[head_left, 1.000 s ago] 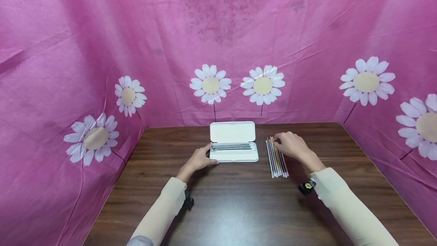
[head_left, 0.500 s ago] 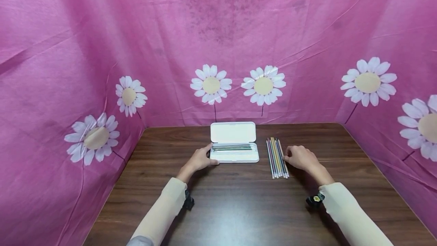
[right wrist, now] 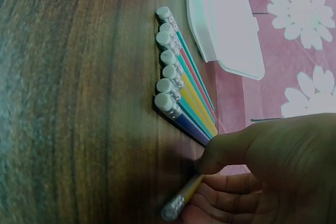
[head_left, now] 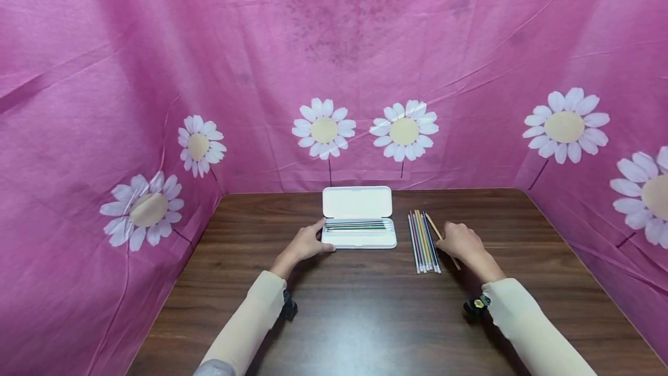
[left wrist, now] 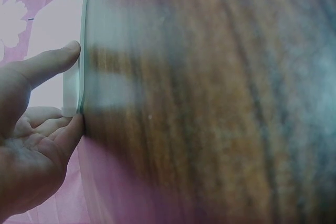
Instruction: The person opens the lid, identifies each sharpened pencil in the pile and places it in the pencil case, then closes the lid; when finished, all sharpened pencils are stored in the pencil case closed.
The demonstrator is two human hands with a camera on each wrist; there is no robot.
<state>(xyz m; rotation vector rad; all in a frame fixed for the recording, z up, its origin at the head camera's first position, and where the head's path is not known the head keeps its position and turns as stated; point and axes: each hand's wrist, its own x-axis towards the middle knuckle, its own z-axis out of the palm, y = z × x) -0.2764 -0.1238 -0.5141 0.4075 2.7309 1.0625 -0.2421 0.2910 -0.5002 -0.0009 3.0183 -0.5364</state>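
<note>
At the back of the table lies a white pencil case (head_left: 360, 241) with its lid raised and several dark pencils (head_left: 357, 226) inside. My left hand (head_left: 305, 242) holds the case's left end, thumb along the front side and fingers around the far side. To the right of the case is a row of several pencils (head_left: 424, 242), their white erasers toward me. My right hand (head_left: 463, 242) pinches a yellow pencil (right wrist: 189, 190) between thumb and fingers, just right of the row. That pencil slants away from the others, its eraser end toward me in the right wrist view.
The brown wooden table (head_left: 355, 306) reaches back to a pink cloth (head_left: 355, 62) printed with white daisies. The cloth also hangs along the left and right sides. A dark wrist camera (head_left: 476, 306) sits at the right cuff, another at the left.
My right hand has moved from the top of the row to its right side. The yellow pencil now lies apart from the row, at a slant. My left hand stays on the pencil case.
</note>
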